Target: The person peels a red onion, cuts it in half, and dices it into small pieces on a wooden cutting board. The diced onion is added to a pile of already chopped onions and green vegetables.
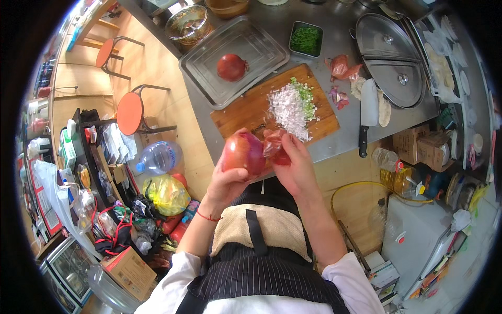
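My left hand (231,182) grips a large red onion (245,153) above the near edge of the wooden cutting board (243,108). Beside it, my right hand (296,165) pinches loose papery onion skin (273,144) at the onion's right side; whether the skin is still attached cannot be made out. Finely chopped whitish onion (289,108) lies heaped on the board, with chopped green pieces (306,96) along its right side. Another red onion (231,67) rests on the clear rectangular lid or tray (257,45) behind the board.
A cleaver (368,104) lies on cloths at the right, its black handle over the steel counter's edge. Onion peels (341,67) are scattered nearby. A small metal tray of chopped greens (306,40) and a round lidded pan (388,59) stand farther back. Orange stools (130,114) occupy the left floor.
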Demonstrator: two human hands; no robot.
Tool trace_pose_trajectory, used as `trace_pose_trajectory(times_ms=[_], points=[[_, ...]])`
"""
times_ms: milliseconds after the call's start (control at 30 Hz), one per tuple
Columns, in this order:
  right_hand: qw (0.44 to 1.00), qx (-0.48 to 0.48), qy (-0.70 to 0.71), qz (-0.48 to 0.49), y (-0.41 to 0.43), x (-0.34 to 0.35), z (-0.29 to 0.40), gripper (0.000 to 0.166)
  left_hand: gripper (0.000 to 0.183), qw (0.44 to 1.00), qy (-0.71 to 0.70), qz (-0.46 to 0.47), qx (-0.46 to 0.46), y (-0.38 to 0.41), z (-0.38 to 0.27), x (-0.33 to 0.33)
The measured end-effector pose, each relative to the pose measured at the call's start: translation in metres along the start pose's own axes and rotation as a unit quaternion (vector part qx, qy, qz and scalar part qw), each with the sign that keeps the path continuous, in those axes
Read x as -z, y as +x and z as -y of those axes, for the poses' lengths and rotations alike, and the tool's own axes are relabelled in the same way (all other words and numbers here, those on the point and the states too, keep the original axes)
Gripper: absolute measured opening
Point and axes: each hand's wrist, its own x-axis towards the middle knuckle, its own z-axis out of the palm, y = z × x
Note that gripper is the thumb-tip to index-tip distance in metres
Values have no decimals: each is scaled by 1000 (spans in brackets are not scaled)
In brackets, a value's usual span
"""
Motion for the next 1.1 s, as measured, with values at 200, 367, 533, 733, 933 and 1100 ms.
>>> trace_pose_trajectory(times_ms=[200,367,533,733,933,1100], points=[[982,7,72,174,1,26,-1,18,75,988,-151,-19,-21,14,5,13],[969,51,-171,169,-5,47,7,24,67,986,-166,-16,-22,17,9,14],[849,181,-495,32,-21,5,6,34,64,973,-231,-18,-4,16,14,7],[820,152,-551,15,-13,24,7,23,63,985,-174,-10,-9,19,14,-2],[801,177,-572,3,-13,23,7,16,65,988,-153,-16,-31,24,16,-4],[882,131,-448,62,-24,12,15,9,62,986,-167,-16,-19,29,15,2]])
